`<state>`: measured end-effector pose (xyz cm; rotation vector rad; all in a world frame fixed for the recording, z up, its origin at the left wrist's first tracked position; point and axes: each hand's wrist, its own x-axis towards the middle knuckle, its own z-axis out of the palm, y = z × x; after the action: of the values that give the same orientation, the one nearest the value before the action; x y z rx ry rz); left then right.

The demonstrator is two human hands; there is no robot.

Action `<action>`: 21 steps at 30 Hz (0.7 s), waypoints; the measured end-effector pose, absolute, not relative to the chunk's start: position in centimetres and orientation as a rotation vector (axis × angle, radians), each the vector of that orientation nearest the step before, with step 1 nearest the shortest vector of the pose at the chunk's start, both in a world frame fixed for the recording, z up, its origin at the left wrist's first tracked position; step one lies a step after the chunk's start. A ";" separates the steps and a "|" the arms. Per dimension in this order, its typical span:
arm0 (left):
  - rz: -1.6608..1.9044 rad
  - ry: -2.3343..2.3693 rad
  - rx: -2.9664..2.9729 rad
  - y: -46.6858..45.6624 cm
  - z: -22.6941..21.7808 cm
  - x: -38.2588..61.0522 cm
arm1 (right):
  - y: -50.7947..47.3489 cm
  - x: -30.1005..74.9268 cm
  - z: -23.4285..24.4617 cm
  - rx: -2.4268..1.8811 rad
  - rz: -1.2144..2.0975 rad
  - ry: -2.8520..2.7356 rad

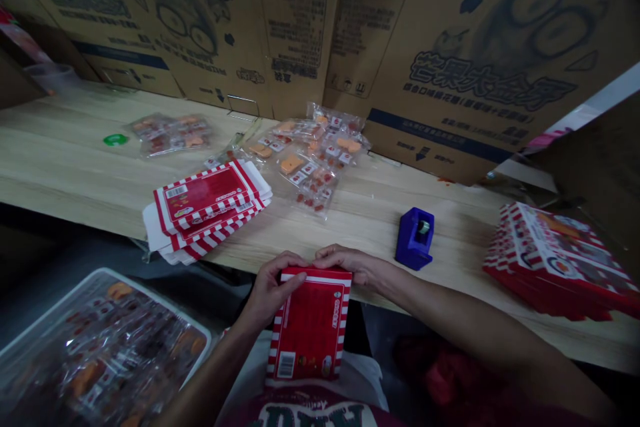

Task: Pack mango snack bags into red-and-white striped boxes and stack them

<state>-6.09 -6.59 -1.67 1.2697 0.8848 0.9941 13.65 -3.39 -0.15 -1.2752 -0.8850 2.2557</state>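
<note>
A red-and-white striped carton (310,327) pinched at its top end between a left hand (273,287) and a right hand (350,265), just off the table edge.

Both hands closed, fingers pressed together on the carton's top edge, fingertips almost meeting; carton tilted over the lap, barcode end lowest. Nearby on the light wood table (70,160): a loose pile of flat striped cartons (207,210), plastic packets of orange and red pieces (310,160), a blue tape dispenser (415,238), and a thick stack of printed cartons (557,260) at far right. Lower left, below the table, a white tray (167,297) of wrapped packets. Behind, large printed cardboard boxes (475,33) along the table's back.
</note>
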 end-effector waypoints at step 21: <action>0.887 0.681 2.840 -1.6 3.3 -8.7 | -9.7 26.5 6.4 -1.258 1.411 -0.694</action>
<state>-8.69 -1.58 3.25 2.8402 0.6811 0.8869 26.50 -9.71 6.35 -1.2581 -0.6940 1.4111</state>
